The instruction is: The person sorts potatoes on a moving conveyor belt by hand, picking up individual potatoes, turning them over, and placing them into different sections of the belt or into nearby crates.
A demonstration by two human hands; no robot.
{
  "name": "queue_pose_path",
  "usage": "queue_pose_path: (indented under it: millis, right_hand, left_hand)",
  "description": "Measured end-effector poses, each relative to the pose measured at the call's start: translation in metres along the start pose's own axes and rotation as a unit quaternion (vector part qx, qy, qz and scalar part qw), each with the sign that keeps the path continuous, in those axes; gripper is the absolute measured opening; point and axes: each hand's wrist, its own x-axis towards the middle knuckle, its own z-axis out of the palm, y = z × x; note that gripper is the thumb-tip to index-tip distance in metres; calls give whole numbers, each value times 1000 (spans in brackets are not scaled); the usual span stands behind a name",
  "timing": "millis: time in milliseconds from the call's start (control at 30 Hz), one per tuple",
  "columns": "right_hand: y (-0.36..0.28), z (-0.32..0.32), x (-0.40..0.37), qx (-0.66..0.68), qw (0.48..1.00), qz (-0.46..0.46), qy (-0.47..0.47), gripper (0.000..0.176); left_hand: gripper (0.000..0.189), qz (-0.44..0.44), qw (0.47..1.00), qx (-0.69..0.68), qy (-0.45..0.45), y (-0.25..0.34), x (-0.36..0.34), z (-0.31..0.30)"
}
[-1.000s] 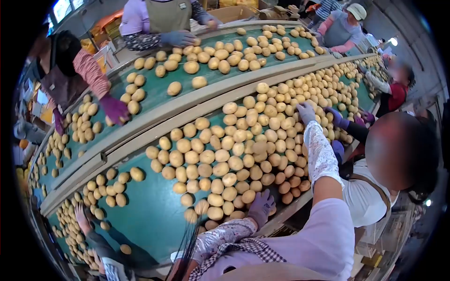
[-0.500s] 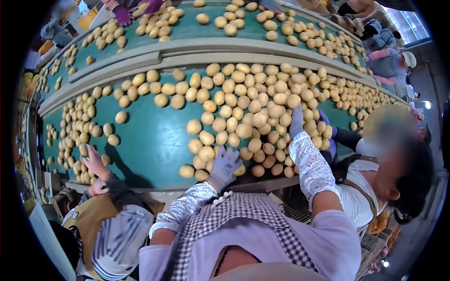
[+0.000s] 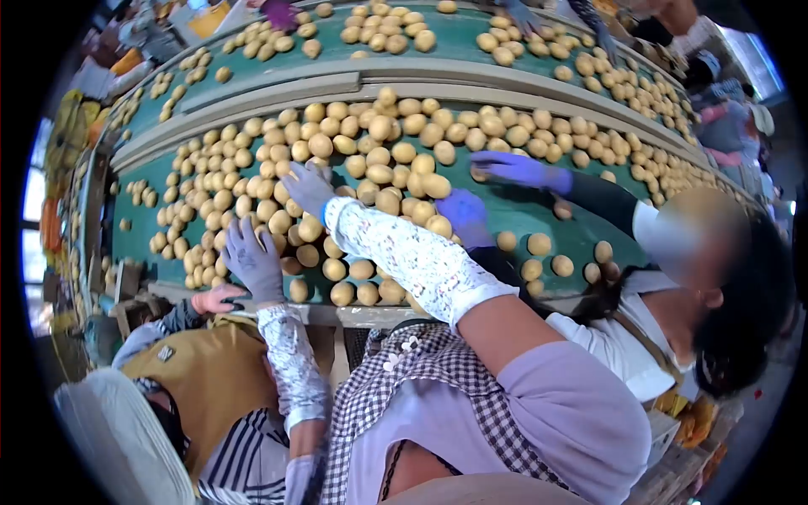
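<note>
**Head view**

A green conveyor belt (image 3: 526,210) is shown running from left to right, loaded with potatoes (image 3: 370,174). The potatoes are packed densely over the left and middle parts of the belt. They are more scattered toward its near right edge, where bare green surface is exposed.

The left hand (image 3: 252,261) is gloved in grey and is laid on the potatoes just inside the near edge of the belt, toward its left part. Its fingers are spread and pointed toward the far edge. Nothing is seen clamped in it.

The right hand (image 3: 307,187), also gloved in grey, is placed farther in, about the middle of the belt's width, on top of the packed potatoes. Its fingers are likewise spread apart. Whether a potato is gripped under the palm cannot be told. The two hands are held apart, with several potatoes between them. A patterned white sleeve (image 3: 412,257) covers the right forearm.

Two purple-gloved hands of a co-worker are seen on the right. One (image 3: 518,168) is stretched toward the far edge and the other (image 3: 465,215) is set nearer the middle, just beside the patterned sleeve. A pink-gloved hand (image 3: 215,299) of another person is rested at the near edge, just beside the left hand.

Beyond a pale divider (image 3: 278,88), a second belt (image 3: 454,34) carrying more potatoes is visible.
</note>
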Motion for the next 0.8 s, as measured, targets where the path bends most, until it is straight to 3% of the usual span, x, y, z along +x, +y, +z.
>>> queue_pose_path:
  millis: [33,133,167,200,233,267,300,333,367,400,433,467,500,533,567,667,800]
  right_hand:
    - [-15,11,16,63,991,-22,-114,51]
    - [-47,-14,1,217,955,-120,-165,49]
    - [-25,-20,2,212,941,-191,-180,44]
    - [-6,-67,-11,158,936,-245,-199,50]
    - [11,-117,-20,159,950,-211,-167,48]
    - [32,-168,-36,150,968,-173,-101,45]
    - [57,-224,-51,131,981,-140,-26,43]
    - [90,-282,-61,94,988,-108,58,41]
    - [130,-344,-77,59,983,-84,150,39]
    - [163,-400,-104,-23,979,-20,201,40]
    - [196,-456,-130,-98,964,52,241,42]
    - [242,-480,-165,150,917,55,367,40]
    - [285,-518,-177,14,929,75,363,45]
    - [325,-555,-190,-123,920,96,360,50]
    - [316,-559,-197,-147,907,116,376,51]
    - [242,-523,-183,-53,927,109,354,53]
    - [142,-454,-155,69,964,90,239,56]
  left_hand:
    - [44,17,999,-3,37,-2,12,-16]
    - [42,42,994,1,98,30,-3,-37]
    - [42,8,992,-101,74,57,-24,-32]
    - [34,30,988,-122,92,98,-44,-28]
    - [23,0,983,-120,-138,150,-42,-51]
    - [16,64,956,-139,-252,195,-62,-47]
    - [17,113,938,-265,-191,237,-105,-23]
    - [18,228,914,-306,-141,273,-130,-37]
    - [22,198,841,-409,-293,313,-162,-23]
    - [30,432,791,-305,-307,346,-174,-24]
    - [33,493,792,-356,-47,380,-233,36]
    - [33,494,749,-428,-109,384,-246,42]
    - [35,484,748,-437,-121,398,-258,55]
    - [36,519,773,-356,-84,414,-257,66]
    - [36,503,794,-319,-123,421,-251,69]
    - [39,398,848,-265,-230,419,-226,67]
    - [42,254,892,-269,-260,337,-213,44]
